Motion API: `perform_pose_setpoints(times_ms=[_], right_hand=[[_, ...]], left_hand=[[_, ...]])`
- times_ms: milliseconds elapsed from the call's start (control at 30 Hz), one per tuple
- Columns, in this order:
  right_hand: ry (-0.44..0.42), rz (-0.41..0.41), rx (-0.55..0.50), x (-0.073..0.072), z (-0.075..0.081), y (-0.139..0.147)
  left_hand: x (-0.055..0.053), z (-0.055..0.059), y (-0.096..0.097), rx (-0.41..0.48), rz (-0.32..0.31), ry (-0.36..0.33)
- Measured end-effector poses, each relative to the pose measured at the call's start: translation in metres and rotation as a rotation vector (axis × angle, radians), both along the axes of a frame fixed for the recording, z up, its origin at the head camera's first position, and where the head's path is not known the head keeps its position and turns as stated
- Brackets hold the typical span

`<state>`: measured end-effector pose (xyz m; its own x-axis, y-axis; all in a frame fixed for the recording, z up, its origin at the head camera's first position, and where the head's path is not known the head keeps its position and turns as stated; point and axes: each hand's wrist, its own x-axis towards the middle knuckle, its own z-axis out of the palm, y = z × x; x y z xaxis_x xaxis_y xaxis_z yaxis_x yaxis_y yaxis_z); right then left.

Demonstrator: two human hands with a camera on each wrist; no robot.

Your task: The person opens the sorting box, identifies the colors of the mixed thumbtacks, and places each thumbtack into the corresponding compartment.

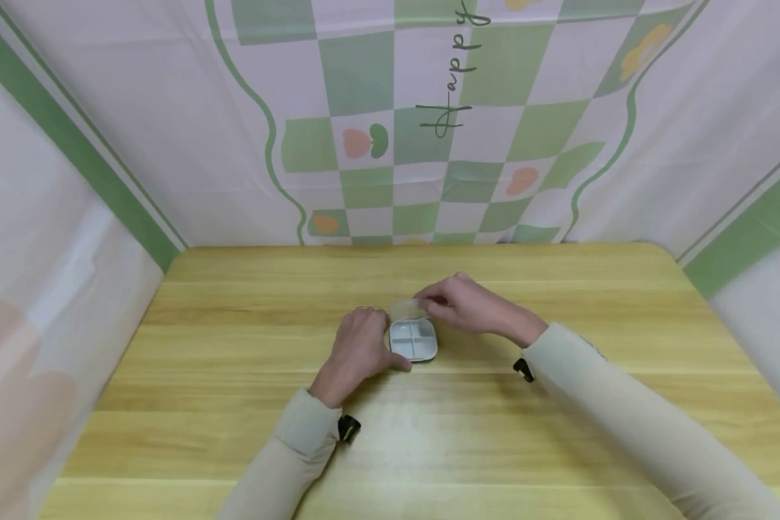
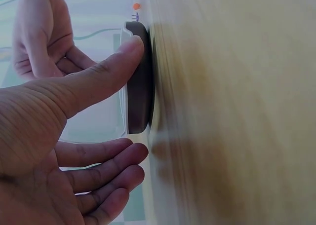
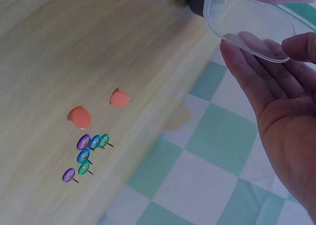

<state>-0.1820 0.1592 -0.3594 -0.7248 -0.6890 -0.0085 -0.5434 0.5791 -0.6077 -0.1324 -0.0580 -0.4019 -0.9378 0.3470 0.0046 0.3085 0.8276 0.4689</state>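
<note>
White rounded-square plastic box [image 1: 404, 349], four-compartment: set on pale wood-grain bench [image 1: 234, 404]; cropped in right-wrist view | clear plastic lid [image 1: 403, 310]: raised, partly hidden, pinched by right hand's [image 1: 471, 302] fingers | left hand [image 1: 359, 345]: fingers loosely extended, thumb laid against box | green-checked white cloth [image 1: 422, 202]: hung behind.
</note>
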Motion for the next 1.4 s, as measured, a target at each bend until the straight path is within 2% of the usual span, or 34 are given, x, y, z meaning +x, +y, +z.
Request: perform_pose_setpoints(times_ms=[467, 833, 1100, 1400], right_hand=[[-0.049, -0.082, -0.051, -0.006, -0.008, 0.0], [-0.11, -0.094, -0.112, -0.003, -0.01, 0.001], [-0.102, -0.08, -0.114, -0.002, -0.01, 0.002], [-0.017, -0.112, -0.125, -0.001, -0.007, 0.012]], left_hand=[[0.001, 0.0, 0.002, -0.038, 0.006, 0.029], [0.006, 0.004, 0.001, -0.024, -0.056, 0.051], [0.004, 0.005, 0.0, -0.019, -0.09, 0.012], [0.001, 0.002, -0.004, -0.017, -0.091, 0.005]])
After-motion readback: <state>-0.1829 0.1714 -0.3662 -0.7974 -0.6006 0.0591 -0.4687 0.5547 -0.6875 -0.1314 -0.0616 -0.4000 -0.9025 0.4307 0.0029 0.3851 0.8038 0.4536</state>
